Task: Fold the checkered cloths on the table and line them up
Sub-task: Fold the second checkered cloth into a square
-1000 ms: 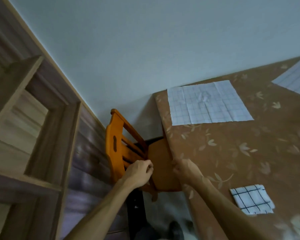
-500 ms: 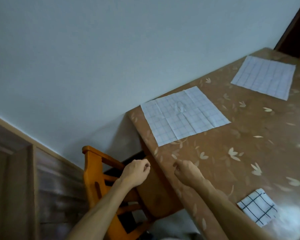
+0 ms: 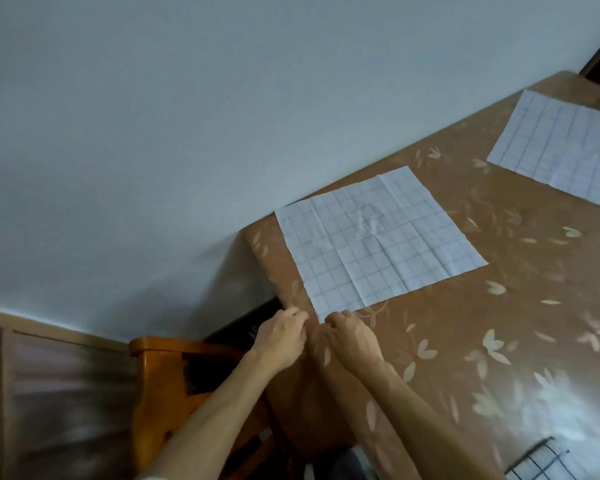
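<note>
left hand [image 3: 282, 337]: knuckles up, fingers curled into a loose fist | right hand [image 3: 352, 337]: just beside it, fingers curled under, tips bunched | both forearms bare, stretched forward, converging from the lower edge

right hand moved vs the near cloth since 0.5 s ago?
Yes. The right hand advanced along the table to the near cloth's closest corner; before, a clear gap separated them.

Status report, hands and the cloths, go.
Left hand and right hand curled at near corner of flat checkered cloth, grip unclear. Second flat cloth far right. Folded cloth near edge. Path unobstructed.
</note>
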